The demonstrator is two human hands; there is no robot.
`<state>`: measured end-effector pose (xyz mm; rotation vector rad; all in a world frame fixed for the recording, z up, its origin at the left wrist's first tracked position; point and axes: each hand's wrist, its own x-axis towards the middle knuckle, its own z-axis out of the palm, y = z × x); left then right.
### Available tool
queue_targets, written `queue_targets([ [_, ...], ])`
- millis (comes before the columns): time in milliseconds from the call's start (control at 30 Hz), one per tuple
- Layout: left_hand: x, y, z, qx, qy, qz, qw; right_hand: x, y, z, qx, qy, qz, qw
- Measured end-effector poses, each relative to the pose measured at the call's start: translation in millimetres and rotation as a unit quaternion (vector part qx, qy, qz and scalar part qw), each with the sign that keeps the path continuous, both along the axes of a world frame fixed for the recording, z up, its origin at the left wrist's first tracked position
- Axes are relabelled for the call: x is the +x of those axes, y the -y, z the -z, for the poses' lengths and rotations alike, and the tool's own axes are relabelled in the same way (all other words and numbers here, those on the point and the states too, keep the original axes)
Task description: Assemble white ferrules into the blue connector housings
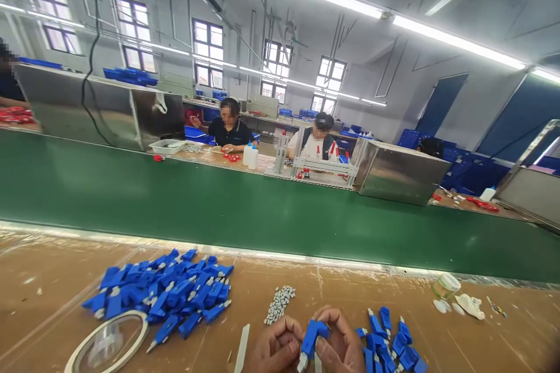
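Note:
Near the bottom centre, a blue plastic part with a pale tip is held between both hands. My left hand has its fingers curled and pinches the part from the left side. On the other side, my right hand grips it with thumb and fingers. Just beyond the hands lies a small pile of grey pieces. A large heap of similar blue parts is spread to the left, and a smaller group of blue parts sits right of my right hand.
A round ring-shaped item and a pale strip lie on the brown worktable. At right stand a small jar and a crumpled white cloth. A green conveyor belt runs across, with co-workers seated behind it.

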<state>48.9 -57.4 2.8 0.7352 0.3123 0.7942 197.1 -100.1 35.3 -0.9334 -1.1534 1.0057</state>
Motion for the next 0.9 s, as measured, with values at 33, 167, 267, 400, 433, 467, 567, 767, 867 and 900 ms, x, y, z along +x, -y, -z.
queue_targets([
  [33, -1, -2, 1.3, -0.026, 0.007, 0.027, 0.999, -2, -1, 2.1, 0.004, 0.01, 0.005, 1.0],
  [167, -4, -7, 5.8, -0.06, 0.035, 0.053, 0.996, -4, -2, 4.6, 0.007, 0.06, 0.012, 0.998],
  [267, -3, -7, 6.9, -0.088, 0.056, 0.048, 0.993, -4, -1, 3.1, -0.024, 0.118, -0.019, 0.993],
  [400, -4, -5, 3.3, -0.136, 0.056, 0.045, 0.988, -4, 2, 2.7, -0.065, 0.137, -0.038, 0.988],
  [433, -5, -5, 2.4, -0.136, 0.049, 0.05, 0.988, -4, 4, 3.6, -0.074, 0.135, -0.033, 0.988],
  [467, -6, -5, 2.0, -0.131, 0.04, 0.06, 0.989, -5, 5, 4.8, -0.081, 0.133, -0.028, 0.987],
  [567, -8, -6, 4.1, -0.113, 0.022, 0.078, 0.99, -8, 6, 8.6, -0.084, 0.122, -0.011, 0.989],
  [767, -12, -10, 8.8, -0.091, 0.018, 0.071, 0.993, -3, 7, 9.4, -0.055, 0.151, 0.015, 0.987],
  [867, -17, -15, 5.8, -0.105, 0.009, 0.029, 0.994, 9, 22, 15.1, -0.109, 0.185, 0.023, 0.976],
  [900, -20, -17, 4.9, -0.112, 0.006, 0.016, 0.994, 13, 29, 18.5, -0.129, 0.21, 0.008, 0.969],
])
